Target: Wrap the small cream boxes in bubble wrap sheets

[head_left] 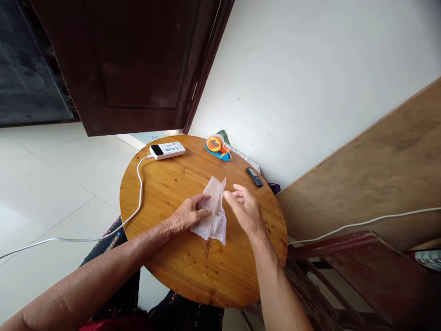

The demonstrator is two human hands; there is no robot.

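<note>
A folded piece of clear bubble wrap (pixel 213 211) lies on the round wooden table (pixel 165 197), its right edge standing up a little. My left hand (pixel 193 210) rests on the wrap's left side, thumb and forefinger spread apart on top of it. Just right of the wrap, my right hand (pixel 246 209) hovers with thumb and fingers apart and nothing between them. Its thumb tip is close to the raised edge; I cannot tell if they touch.
A white power bank (pixel 168 150) with a white cable (pixel 140 184) sits at the table's back left. An orange and blue tape dispenser (pixel 217 147) stands at the back, and a small dark remote-like device (pixel 254 177) lies at the right. A wooden chair (pixel 344 271) is beside the table.
</note>
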